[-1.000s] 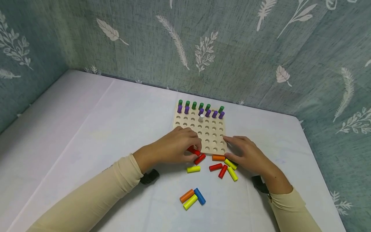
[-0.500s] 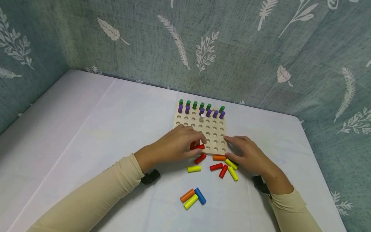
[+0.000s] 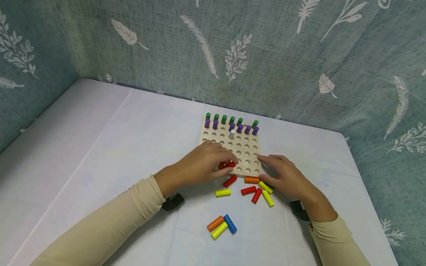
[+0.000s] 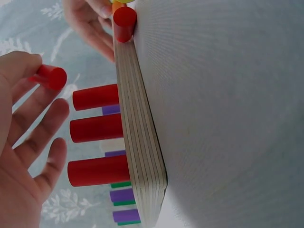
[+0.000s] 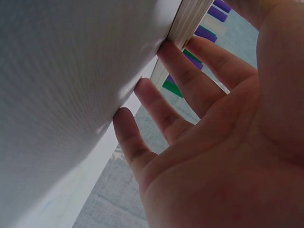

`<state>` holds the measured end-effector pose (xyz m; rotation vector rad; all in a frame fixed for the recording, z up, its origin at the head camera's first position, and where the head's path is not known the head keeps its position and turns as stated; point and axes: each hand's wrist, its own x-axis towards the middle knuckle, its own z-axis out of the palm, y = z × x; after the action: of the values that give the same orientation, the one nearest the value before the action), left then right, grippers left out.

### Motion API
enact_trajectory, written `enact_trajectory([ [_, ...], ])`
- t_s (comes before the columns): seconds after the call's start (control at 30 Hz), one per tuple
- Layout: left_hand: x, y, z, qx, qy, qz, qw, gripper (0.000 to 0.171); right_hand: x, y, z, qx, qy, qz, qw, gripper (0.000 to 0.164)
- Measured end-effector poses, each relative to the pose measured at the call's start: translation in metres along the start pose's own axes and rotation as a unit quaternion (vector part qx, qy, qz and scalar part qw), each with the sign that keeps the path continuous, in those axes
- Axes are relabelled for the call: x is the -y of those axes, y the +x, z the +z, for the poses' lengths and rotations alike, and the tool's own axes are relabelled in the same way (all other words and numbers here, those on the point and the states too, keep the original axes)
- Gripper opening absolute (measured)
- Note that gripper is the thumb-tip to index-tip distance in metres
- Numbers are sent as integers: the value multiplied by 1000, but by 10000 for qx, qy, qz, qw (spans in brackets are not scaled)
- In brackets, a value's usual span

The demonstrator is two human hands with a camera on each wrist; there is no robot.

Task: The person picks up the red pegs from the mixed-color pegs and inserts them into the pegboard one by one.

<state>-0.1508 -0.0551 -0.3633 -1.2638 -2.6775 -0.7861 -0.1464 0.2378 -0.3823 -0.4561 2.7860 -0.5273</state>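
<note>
My left hand (image 3: 204,164) pinches a red peg (image 4: 53,78) between thumb and forefinger, over the front part of the wooden pegboard (image 3: 243,165). In the left wrist view, three more red pegs (image 4: 96,128) stand upright in the board along its near edge, just beside my loosely bent other fingers. My right hand (image 3: 283,175) has its fingers spread and rests against the board's right edge, holding nothing. Green pegs (image 3: 224,119) fill most of the far row, with purple pegs (image 3: 239,128) in front of them and one white peg (image 3: 232,134) nearer me.
Loose pegs lie in front of the board: red ones (image 3: 230,181), yellow ones (image 3: 223,193) and an orange one (image 3: 252,180). Nearer me, another orange peg (image 3: 215,223), a yellow and a blue peg (image 3: 230,224) lie together. A patterned cloth wall (image 3: 159,55) rises behind the table.
My left hand has moved slightly forward and to the right, bringing the pinched red peg from beside the loose pegs to over the board's front. The right hand stays put.
</note>
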Motion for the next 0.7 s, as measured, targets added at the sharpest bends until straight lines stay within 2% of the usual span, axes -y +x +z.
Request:
enact_trajectory([
  [0.7,0,0,-1,-355,97,-81,9993,22,0,0,0,-13,36,1,10000,63],
])
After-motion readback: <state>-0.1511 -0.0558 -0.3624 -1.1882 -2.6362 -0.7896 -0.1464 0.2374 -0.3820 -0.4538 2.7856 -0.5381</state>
